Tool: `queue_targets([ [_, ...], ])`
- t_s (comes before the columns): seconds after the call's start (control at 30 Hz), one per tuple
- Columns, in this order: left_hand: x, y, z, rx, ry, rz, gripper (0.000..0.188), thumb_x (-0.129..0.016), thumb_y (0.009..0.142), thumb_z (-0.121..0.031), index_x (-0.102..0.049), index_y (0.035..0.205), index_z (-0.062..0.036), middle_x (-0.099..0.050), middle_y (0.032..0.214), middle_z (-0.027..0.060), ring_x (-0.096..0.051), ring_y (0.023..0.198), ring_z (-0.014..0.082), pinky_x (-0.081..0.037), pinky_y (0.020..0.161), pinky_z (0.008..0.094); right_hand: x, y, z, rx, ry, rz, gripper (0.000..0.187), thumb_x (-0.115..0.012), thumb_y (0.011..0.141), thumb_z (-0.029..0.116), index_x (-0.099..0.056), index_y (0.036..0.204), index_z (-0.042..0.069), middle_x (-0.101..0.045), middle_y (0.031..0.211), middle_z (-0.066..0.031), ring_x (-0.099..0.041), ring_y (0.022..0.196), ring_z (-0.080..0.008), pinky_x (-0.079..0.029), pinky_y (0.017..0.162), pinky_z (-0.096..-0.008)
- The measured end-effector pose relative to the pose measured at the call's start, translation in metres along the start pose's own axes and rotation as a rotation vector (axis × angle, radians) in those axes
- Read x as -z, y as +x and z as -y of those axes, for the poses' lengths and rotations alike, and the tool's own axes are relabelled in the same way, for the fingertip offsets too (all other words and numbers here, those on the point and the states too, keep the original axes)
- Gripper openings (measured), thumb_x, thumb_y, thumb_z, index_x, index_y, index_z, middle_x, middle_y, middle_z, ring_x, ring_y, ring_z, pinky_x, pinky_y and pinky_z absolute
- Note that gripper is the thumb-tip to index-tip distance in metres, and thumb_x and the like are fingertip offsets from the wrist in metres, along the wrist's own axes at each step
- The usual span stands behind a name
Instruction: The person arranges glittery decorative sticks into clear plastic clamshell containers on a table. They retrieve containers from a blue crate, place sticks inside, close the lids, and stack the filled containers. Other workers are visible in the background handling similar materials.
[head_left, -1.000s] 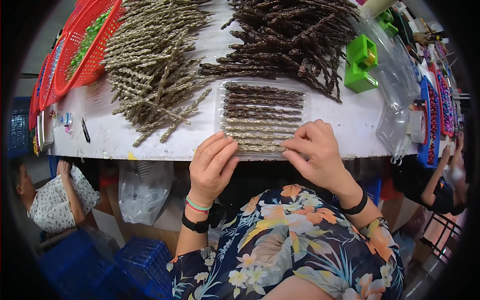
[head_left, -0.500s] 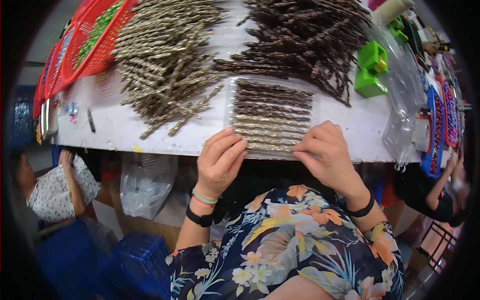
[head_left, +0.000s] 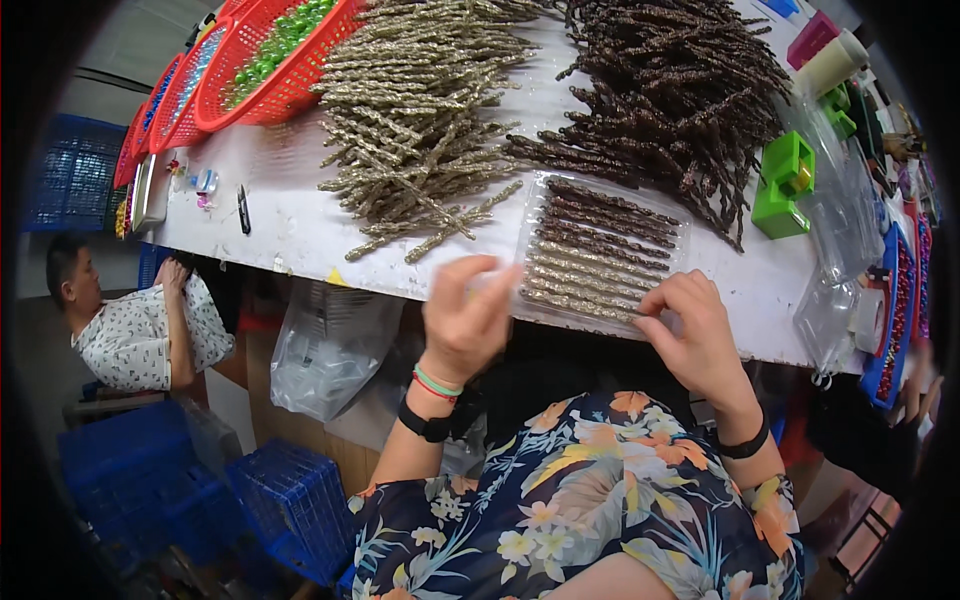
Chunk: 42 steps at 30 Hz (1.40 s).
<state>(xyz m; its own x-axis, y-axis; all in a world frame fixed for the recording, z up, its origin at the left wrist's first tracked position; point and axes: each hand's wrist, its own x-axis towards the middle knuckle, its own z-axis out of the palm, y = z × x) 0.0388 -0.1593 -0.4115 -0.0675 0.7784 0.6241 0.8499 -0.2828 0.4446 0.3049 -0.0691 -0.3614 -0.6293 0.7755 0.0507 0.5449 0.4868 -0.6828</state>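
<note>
Lying near the edge of the white surface (head_left: pixel 290 222), a clear tray (head_left: pixel 527 225) holds a row of dark brown sticks (head_left: pixel 612 215) above pale gold sticks (head_left: pixel 585 282); the right hand (head_left: pixel 695 332) brings thumb and forefinger narrowly together at its lower right corner — whether they pinch anything, I cannot tell; the left hand (head_left: pixel 465 320), blurred, has its fingers loosely parted beside the tray's left edge; beyond lie a gold heap (head_left: pixel 420 110) and a brown heap (head_left: pixel 690 90).

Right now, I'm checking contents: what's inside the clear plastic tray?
Dark brown glittery twisted sticks lie farther, pale gold ones nearer. What's beneath them is covered; the right hand hides the near right corner.
</note>
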Motion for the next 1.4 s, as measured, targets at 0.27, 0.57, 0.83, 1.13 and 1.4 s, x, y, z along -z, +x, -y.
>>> queue_targets([
  [0.27, 0.018, 0.050, 0.062, -0.065, 0.439, -0.001, 0.031, -0.070, 0.076, 0.007, -0.074, 0.103, -0.0085, -0.051, 0.092, 0.0103, -0.054, 0.079, 0.0256, -0.047, 0.067, 0.0344, -0.004, -0.001, -0.001, 0.011, 0.043, -0.084, 0.009, -0.073, 0.079, 0.008, -0.066, 0.084, 0.007, -0.063, 0.083, -0.0049, -0.056, 0.083, -0.0261, -0.041, 0.078, -0.0366],
  [0.57, 0.035, 0.091, 0.033, 0.160, -0.337, -0.083, 0.023, -0.061, 0.091, 0.012, -0.069, 0.110, 0.0024, -0.055, 0.106, 0.0046, -0.053, 0.088, 0.0088, -0.046, 0.072, 0.0212, -0.008, -0.001, -0.006, 0.019, 0.060, -0.135, 0.006, -0.072, 0.081, 0.009, -0.066, 0.083, 0.007, -0.063, 0.082, -0.0042, -0.056, 0.082, -0.0250, -0.042, 0.077, -0.0361],
  [0.83, 0.017, 0.080, -0.028, 0.037, -0.467, -0.030, 0.035, -0.075, 0.077, 0.010, -0.069, 0.111, -0.0006, -0.067, 0.099, 0.0100, -0.062, 0.077, 0.0148, -0.051, 0.063, 0.0247, -0.008, -0.002, -0.009, 0.029, 0.105, -0.156, 0.005, -0.070, 0.083, 0.009, -0.066, 0.083, 0.006, -0.063, 0.081, -0.0049, -0.056, 0.079, -0.0244, -0.044, 0.075, -0.0357],
  [1.13, 0.000, 0.082, -0.048, -0.129, -0.388, 0.291, 0.031, -0.079, 0.071, 0.003, -0.072, 0.100, -0.0055, -0.065, 0.087, 0.0065, -0.062, 0.076, 0.0239, -0.050, 0.065, 0.0330, -0.007, -0.003, -0.008, -0.009, 0.153, -0.175, 0.006, -0.065, 0.087, 0.006, -0.065, 0.093, 0.003, -0.065, 0.086, -0.0086, -0.059, 0.081, -0.0262, -0.048, 0.075, -0.0362],
  [1.4, -0.036, 0.057, -0.042, -0.242, -0.255, 0.419, 0.024, -0.077, 0.068, 0.000, -0.068, 0.089, -0.0103, -0.064, 0.087, 0.0015, -0.059, 0.078, 0.0225, -0.047, 0.069, 0.0347, -0.011, -0.008, -0.013, -0.197, 0.421, -0.241, 0.017, -0.054, 0.094, 0.001, -0.060, 0.110, 0.001, -0.064, 0.090, -0.0143, -0.064, 0.080, -0.0297, -0.052, 0.074, -0.0365],
])
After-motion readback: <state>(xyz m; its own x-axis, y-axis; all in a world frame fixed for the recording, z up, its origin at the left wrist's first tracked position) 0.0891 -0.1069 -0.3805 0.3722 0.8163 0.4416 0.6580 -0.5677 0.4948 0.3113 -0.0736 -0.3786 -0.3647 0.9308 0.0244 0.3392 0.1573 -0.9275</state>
